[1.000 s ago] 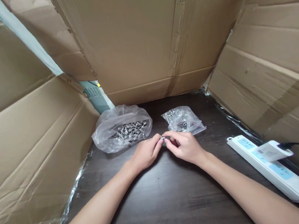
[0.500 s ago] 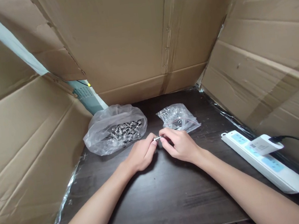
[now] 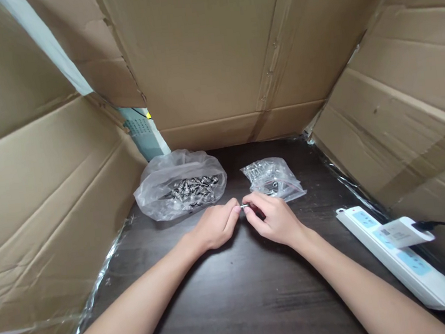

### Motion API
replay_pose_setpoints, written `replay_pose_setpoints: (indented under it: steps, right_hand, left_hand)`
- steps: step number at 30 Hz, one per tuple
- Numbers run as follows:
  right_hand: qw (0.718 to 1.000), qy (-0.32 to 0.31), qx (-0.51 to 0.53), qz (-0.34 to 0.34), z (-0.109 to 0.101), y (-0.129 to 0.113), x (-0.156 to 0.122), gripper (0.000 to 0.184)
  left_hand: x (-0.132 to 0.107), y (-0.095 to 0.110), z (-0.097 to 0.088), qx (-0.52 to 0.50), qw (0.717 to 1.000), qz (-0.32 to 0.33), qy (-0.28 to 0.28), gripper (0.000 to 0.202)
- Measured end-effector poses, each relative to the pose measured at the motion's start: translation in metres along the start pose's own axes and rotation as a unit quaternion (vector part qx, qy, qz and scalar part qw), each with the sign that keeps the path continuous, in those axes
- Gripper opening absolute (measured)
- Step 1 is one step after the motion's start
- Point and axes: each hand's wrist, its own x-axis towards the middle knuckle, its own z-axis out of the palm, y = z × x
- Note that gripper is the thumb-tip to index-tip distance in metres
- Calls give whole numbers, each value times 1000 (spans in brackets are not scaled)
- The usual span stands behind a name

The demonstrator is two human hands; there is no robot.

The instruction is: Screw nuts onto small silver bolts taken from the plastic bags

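Note:
A small silvery bolt (image 3: 243, 206) bridges the gap between my two hands, with just a short piece of its shank showing. My left hand (image 3: 219, 223) is closed, pinching one end between thumb and index finger. At the other end the thumb and fingertips of my right hand (image 3: 270, 216) are pinched together; whether they also hold a small part there is hidden. Beyond my left hand lies an open clear plastic bag (image 3: 155, 196) with many metal bolts (image 3: 197, 190) in it. A smaller zip bag (image 3: 277, 174) of metal hardware rests just beyond my right hand.
A white power strip (image 3: 402, 259) with a plugged-in white adapter (image 3: 404, 232) and black cable lies on the right. Cardboard walls (image 3: 209, 50) enclose the dark tabletop (image 3: 237, 299) at the back and both sides.
The view has shifted, so everything sits a little differently in frame. My hands have drawn closer together, and less of the bolt shows between them.

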Motion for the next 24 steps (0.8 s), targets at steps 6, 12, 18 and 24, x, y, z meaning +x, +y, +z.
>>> replay_pose_setpoints:
  steps: [6, 12, 18, 24]
  right_hand:
    - [1000, -19, -1, -5, 1, 0, -1, 11]
    - [999, -37, 5, 9, 1, -1, -1, 11]
    - [999, -42, 6, 18, 1, -2, -2, 10]
    - [999, -37, 6, 16, 3, -1, -2, 9]
  left_hand:
    - [-1, 2, -3, -6, 1000, 11, -2, 35]
    - [-2, 0, -1, -17, 1000, 5, 4, 37]
    - [-1, 1, -1, -1, 1000, 10, 2, 38]
    - [-2, 2, -1, 20, 1000, 14, -2, 39]
